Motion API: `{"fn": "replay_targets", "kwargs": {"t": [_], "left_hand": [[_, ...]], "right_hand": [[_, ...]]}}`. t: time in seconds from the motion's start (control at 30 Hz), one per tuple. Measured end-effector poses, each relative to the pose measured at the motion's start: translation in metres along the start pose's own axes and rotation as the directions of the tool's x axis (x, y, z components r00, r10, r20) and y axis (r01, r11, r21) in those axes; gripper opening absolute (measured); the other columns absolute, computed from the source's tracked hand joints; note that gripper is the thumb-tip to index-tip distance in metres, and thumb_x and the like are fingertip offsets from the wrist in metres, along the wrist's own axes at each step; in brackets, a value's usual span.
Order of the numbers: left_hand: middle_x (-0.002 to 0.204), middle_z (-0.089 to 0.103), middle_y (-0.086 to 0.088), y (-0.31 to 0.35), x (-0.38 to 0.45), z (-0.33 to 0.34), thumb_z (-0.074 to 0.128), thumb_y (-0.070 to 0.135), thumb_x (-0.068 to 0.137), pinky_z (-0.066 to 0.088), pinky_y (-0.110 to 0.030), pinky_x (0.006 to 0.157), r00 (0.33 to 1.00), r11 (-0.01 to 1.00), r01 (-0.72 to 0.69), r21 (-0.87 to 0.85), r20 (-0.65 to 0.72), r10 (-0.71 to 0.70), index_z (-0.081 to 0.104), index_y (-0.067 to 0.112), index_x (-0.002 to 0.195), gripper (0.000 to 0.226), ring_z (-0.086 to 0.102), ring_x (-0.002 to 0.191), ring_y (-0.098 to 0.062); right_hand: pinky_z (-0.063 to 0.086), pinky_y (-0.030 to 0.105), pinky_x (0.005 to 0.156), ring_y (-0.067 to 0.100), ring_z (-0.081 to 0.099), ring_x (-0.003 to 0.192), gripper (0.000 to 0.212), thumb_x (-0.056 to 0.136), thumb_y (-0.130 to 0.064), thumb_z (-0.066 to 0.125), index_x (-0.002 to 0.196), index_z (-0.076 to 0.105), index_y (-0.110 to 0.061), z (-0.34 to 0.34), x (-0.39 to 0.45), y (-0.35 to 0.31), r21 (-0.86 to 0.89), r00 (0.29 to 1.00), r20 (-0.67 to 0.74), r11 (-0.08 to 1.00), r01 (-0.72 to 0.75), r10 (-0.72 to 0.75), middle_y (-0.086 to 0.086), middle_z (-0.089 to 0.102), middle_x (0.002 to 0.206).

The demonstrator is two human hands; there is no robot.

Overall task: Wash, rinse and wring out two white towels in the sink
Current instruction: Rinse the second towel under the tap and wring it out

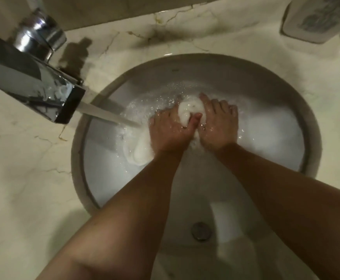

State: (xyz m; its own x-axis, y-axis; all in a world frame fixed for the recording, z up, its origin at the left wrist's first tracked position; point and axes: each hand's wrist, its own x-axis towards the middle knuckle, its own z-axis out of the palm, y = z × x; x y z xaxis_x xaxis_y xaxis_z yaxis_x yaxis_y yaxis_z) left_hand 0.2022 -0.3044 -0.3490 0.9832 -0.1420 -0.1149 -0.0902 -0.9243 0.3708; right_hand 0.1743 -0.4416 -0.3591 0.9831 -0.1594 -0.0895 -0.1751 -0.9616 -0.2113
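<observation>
Bunching between left hand [168, 131] and right hand [217, 126], the white towel [189, 111] sits pinched in both grips.

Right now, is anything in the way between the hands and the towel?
No, nothing visible is. The left hand and the right hand both already grip the white towel, bunched between them in the sink. The water stream from the faucet lands just left of the left hand.
</observation>
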Motion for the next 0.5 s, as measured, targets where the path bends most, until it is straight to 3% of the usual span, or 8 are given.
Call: {"fn": "replay_targets", "kwargs": {"t": [0.1, 0.2, 0.3, 0.43, 0.5], "left_hand": [[0.114, 0.069, -0.005, 0.002, 0.008, 0.002, 0.027, 0.07, 0.09, 0.037, -0.042, 0.099, 0.999, 1.0, 0.007, 0.006, -0.049, -0.007, 0.063, 0.019, 0.128, 0.073, 0.058, 0.111, -0.03], [0.092, 0.073, -0.004, 0.006, 0.017, 0.006, 0.032, 0.057, 0.096, 0.042, -0.039, 0.088, 0.987, 0.999, 0.009, 0.034, -0.163, -0.003, 0.072, 0.016, 0.104, 0.058, 0.063, 0.093, -0.029], [0.082, 0.074, -0.003, 0.007, 0.029, 0.008, 0.032, 0.047, 0.099, 0.043, -0.036, 0.086, 0.995, 0.995, -0.003, 0.1, -0.098, 0.013, 0.075, 0.019, 0.094, 0.051, 0.067, 0.084, -0.027], [0.061, 0.067, -0.01, 0.011, 0.039, 0.006, 0.048, 0.033, 0.094, 0.051, -0.037, 0.077, 0.986, 1.0, -0.02, -0.018, -0.166, 0.017, 0.073, 0.011, 0.071, 0.04, 0.065, 0.06, -0.028], [0.069, 0.068, -0.016, 0.017, 0.044, -0.002, 0.037, 0.034, 0.1, 0.043, -0.033, 0.071, 0.999, 0.999, 0.007, -0.038, -0.044, -0.008, 0.073, 0.007, 0.076, 0.051, 0.065, 0.067, -0.03]], "right_hand": [[0.04, 0.046, 0.092, 0.034, 0.059, 0.109, 0.063, 0.086, -0.044, 0.03, 0.137, 0.053, -0.016, 0.003, 0.007, -0.004, 0.025, 0.998, -0.047, 0.999, -0.027, 0.029, 0.011, 0.066, 0.121], [0.045, 0.042, 0.084, 0.033, 0.066, 0.094, 0.05, 0.092, -0.044, 0.036, 0.123, 0.062, -0.014, 0.009, 0.014, -0.003, 0.012, 0.991, -0.132, 1.0, 0.007, -0.005, 0.01, 0.072, 0.106], [0.05, 0.039, 0.075, 0.031, 0.068, 0.077, 0.043, 0.092, -0.043, 0.042, 0.109, 0.067, -0.012, 0.009, 0.021, 0.001, -0.027, 0.982, -0.168, 0.996, 0.079, -0.083, 0.01, 0.073, 0.086], [0.049, 0.033, 0.053, 0.03, 0.059, 0.049, 0.036, 0.091, -0.035, 0.04, 0.089, 0.068, -0.012, 0.004, 0.033, 0.007, -0.057, 0.97, -0.15, 0.982, 0.183, -0.189, 0.012, 0.061, 0.058], [0.047, 0.03, 0.052, 0.029, 0.06, 0.046, 0.041, 0.092, -0.036, 0.037, 0.1, 0.071, -0.015, -0.007, 0.039, 0.005, -0.1, 0.968, -0.085, 0.969, 0.228, -0.236, 0.012, 0.061, 0.054]]}}
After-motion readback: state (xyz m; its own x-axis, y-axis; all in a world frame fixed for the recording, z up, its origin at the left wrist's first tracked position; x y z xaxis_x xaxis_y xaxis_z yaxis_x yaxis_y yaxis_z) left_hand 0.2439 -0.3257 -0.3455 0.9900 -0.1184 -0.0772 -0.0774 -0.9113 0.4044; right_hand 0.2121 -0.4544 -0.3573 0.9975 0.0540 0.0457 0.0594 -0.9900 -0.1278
